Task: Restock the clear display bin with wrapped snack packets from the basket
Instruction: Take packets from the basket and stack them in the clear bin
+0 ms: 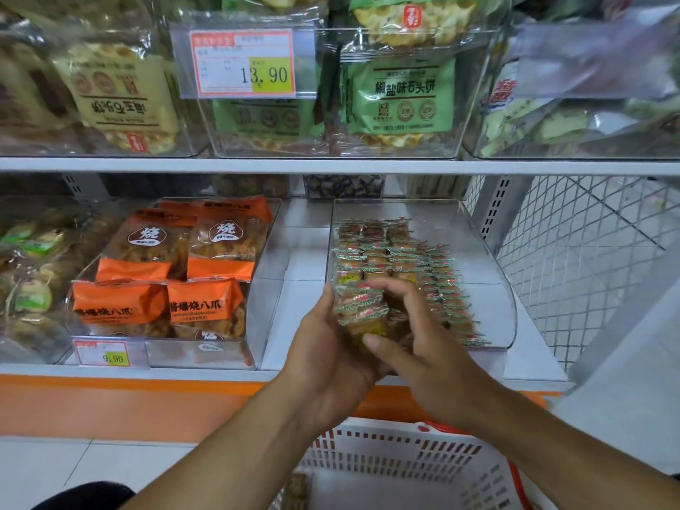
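Left hand (327, 347) cups a small stack of green-edged wrapped snack packets (362, 312) at the front lip of the clear curved plastic display bin (493, 288), fingers curled round them. Right hand (415, 347) closes in from four o'clock, thumb and bent fingers pinching the same stack. White slotted plastic basket (397, 461) sits at six o'clock, below the hands.

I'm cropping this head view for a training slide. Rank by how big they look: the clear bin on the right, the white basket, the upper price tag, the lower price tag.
1. clear bin
2. white basket, partly out of frame and nearer the camera, so its rank is unsure
3. upper price tag
4. lower price tag
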### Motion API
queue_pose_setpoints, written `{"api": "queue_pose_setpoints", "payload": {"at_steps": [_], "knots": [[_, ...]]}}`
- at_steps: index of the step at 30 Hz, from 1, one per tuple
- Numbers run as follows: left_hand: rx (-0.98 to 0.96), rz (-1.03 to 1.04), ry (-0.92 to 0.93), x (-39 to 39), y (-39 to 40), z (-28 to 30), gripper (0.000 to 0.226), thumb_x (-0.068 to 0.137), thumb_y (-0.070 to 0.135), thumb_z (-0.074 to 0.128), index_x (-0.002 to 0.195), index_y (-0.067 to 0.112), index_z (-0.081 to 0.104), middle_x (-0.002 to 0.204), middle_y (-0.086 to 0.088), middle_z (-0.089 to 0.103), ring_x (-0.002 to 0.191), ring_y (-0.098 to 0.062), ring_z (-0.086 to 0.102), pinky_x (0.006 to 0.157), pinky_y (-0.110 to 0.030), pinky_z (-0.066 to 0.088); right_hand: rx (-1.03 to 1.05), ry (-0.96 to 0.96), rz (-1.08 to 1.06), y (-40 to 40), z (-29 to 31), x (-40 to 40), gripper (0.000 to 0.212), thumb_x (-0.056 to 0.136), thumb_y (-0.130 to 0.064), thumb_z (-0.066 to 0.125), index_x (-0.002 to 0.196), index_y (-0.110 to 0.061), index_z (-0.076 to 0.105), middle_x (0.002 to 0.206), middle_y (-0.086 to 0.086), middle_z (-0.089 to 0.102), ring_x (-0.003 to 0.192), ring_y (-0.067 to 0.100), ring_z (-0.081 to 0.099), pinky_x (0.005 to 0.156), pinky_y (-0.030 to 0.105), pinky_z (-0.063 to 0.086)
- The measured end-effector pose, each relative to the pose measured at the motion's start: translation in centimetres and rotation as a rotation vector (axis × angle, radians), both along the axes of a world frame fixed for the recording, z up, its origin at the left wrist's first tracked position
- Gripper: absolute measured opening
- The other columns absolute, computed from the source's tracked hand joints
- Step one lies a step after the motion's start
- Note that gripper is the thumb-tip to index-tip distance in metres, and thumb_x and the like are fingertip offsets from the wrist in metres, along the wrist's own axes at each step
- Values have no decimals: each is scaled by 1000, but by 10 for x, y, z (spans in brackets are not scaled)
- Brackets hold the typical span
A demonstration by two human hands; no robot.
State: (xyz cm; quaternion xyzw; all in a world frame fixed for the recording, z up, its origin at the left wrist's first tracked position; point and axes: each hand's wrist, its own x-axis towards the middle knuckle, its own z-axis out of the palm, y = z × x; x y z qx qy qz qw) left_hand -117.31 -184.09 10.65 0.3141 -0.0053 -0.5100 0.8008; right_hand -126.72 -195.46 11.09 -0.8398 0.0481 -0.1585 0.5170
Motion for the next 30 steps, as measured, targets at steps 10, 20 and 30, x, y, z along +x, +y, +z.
{"api": "queue_pose_setpoints", "payload": {"at_steps": [10, 20, 30], "knots": [[241, 72, -267, 0, -13, -5, 41, 110, 31, 37, 126, 5, 64, 110, -24, 75, 92, -37, 76, 66, -47, 63, -324, 209, 26, -24, 25, 2, 80, 81, -33, 73, 142, -52, 25, 139, -22, 45, 121, 3, 54, 99, 31, 50], [633, 54, -1315, 30, -46, -20, 32, 105, 32, 52, 137, 34, 57, 133, 6, 63, 107, -6, 63, 86, -18, 57, -657, 482, -250, -125, 39, 68, 74, 86, -28, 72, 149, -19, 35, 145, 11, 36, 134, 29, 40, 108, 36, 40], [879, -148, -1805, 50, -63, -52, 48, 100, 48, 55, 145, 34, 46, 149, 7, 49, 138, -18, 39, 114, -43, 42, -545, 718, -328, -178, 8, 155, 67, 93, -5, 64, 152, -10, 32, 152, 15, 38, 122, 33, 53, 71, 31, 47]]}}
